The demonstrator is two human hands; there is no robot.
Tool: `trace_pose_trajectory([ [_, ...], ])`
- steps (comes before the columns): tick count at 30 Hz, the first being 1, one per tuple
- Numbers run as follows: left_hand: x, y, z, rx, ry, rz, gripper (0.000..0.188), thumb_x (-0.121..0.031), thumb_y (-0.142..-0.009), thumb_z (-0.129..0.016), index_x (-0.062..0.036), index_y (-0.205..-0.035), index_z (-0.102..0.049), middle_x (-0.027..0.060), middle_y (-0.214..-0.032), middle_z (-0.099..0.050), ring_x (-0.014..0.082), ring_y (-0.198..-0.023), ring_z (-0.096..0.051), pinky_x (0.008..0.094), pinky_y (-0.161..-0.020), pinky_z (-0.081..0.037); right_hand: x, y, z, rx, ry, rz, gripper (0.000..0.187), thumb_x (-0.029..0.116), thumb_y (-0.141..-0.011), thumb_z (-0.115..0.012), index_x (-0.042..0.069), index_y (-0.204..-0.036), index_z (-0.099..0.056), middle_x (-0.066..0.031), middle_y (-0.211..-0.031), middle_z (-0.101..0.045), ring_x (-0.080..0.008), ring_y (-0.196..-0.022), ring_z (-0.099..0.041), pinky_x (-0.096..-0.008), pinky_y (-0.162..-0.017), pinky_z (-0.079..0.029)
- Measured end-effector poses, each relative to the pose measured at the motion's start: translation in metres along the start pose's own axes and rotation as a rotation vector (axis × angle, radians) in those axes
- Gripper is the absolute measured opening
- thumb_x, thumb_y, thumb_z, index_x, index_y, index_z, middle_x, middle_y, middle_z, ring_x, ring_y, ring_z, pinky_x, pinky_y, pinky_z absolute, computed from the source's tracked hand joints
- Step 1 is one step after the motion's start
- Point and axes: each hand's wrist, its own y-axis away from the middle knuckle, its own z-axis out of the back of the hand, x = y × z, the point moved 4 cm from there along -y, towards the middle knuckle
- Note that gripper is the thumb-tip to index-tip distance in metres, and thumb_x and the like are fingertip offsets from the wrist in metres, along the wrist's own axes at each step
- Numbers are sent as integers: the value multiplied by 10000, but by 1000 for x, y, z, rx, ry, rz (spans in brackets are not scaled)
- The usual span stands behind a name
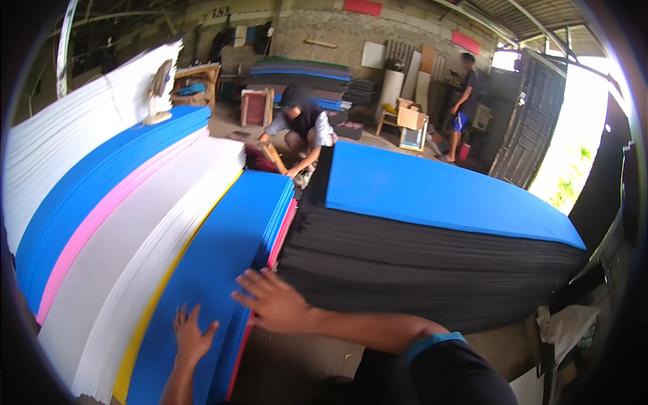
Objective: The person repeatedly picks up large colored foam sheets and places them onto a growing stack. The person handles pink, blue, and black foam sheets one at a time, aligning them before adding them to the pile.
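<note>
Spreading left hand (192, 335) wide over flat blue foam-like sheets (209, 270) and right hand (275, 302) likewise at their right edge, perhaps for steadying.

the front sheets (223, 233) are plain blue, the thin strip (140, 346) yellow, the big stack (412, 266) blue-topped black.
</note>
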Motion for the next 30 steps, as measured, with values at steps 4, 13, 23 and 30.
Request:
trace_pose_trajectory([
  [4,-159,-53,36,-121,146,-544,725,-407,-925,-865,-57,-1508,-613,273,-1650,-473,520,-1555,-389,589,-1251,-377,-57,74,152,-436,243,-86,510,388,-868,-878,124,-1287,-759,-133,-1366,-699,-358,-1313,-642,-575,-1149,-491],
  [13,-414,-65,58,-362,79,-1192,753,-548,-976,-767,-110,-1562,-586,202,-1630,-523,406,-1576,-416,576,-1278,-354,-124,210,313,-412,617,-689,552,484,-964,-792,112,-1367,-727,-134,-1396,-726,-398,-1326,-648,-519,-1175,-447],
  [23,-458,-77,41,-255,-23,-1073,756,-610,-1001,-709,-109,-1555,-593,161,-1577,-612,377,-1532,-489,587,-1263,-362,-160,234,292,-448,649,-636,484,443,-965,-789,103,-1309,-755,-123,-1313,-793,-353,-1284,-721,-496,-1093,-547],
  [30,-450,-65,60,-433,-222,-1038,456,-266,-990,-713,-217,-1443,-721,66,-1465,-720,331,-1407,-623,579,-1184,-451,-105,152,256,-567,660,-323,406,422,-926,-837,104,-1173,-783,-70,-1183,-826,-277,-1122,-795,-412,-979,-618],
])
